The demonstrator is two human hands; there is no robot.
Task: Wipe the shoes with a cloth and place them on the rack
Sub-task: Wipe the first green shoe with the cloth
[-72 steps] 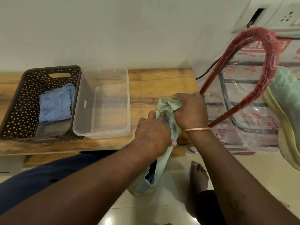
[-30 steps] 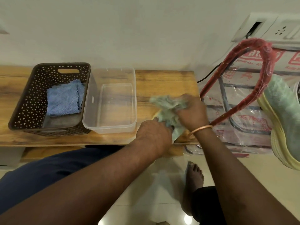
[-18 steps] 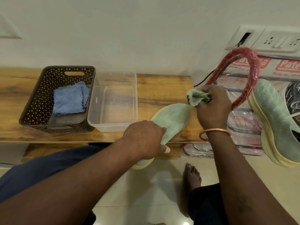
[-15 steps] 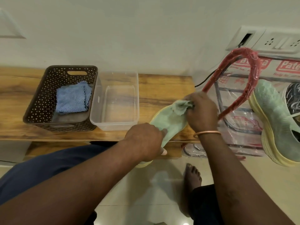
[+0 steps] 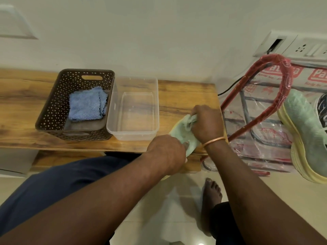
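Both hands' fingers (image 5: 198, 110) clamp: left hand (image 5: 166, 152) on shoe (image 5: 192, 146), right hand (image 5: 207, 124) on cloth (image 5: 189, 121); wrapper (image 5: 316, 76) reads "Pa".

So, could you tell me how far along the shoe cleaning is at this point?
The first green shoe already sits on the rack beside a dark shoe, so it looks done. In hand: the left hand grips the second green shoe over the bench while the right hand presses a cloth onto it. Left: finishing this wipe and racking that shoe.
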